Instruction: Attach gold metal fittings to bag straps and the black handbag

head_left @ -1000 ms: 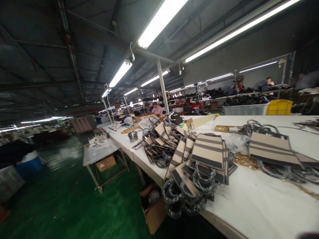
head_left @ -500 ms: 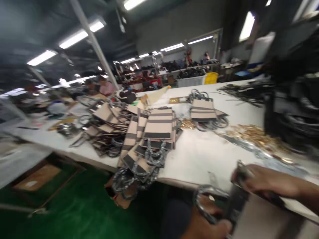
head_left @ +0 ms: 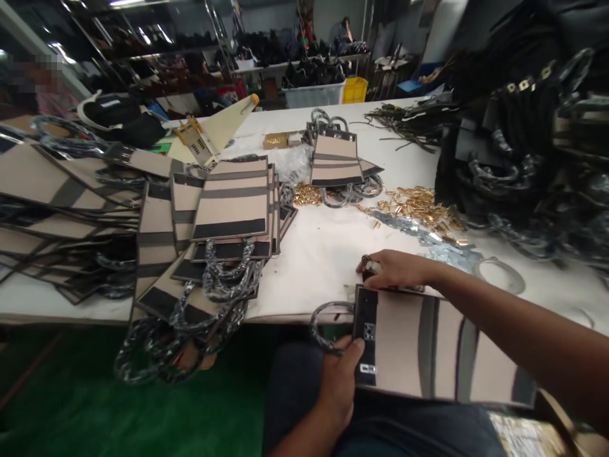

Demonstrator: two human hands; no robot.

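Observation:
A beige panel with dark stripes [head_left: 399, 346] lies across the lap at the table's front edge. Its dark end band carries small metal fittings, and a plastic-wrapped handle [head_left: 320, 325] loops out to the left. My left hand [head_left: 340, 374] grips that end, thumb on top beside the fittings. Just beyond the panel's far edge, my right hand [head_left: 392, 270] is closed around a small dark and metallic object [head_left: 368, 270], too partly hidden to name.
Stacked striped panels [head_left: 233, 197] with wrapped handles fill the left. Gold metal pieces [head_left: 419, 206] and grey metal strips [head_left: 428, 240] lie scattered beyond my right hand. Black bags [head_left: 499, 152] are heaped at the right; another panel [head_left: 335, 152] lies farther back.
The view has swung right and down, so the table's things sit farther left. The panel now shows flatter and more fully. My right hand has moved to its far edge, still holding the small object.

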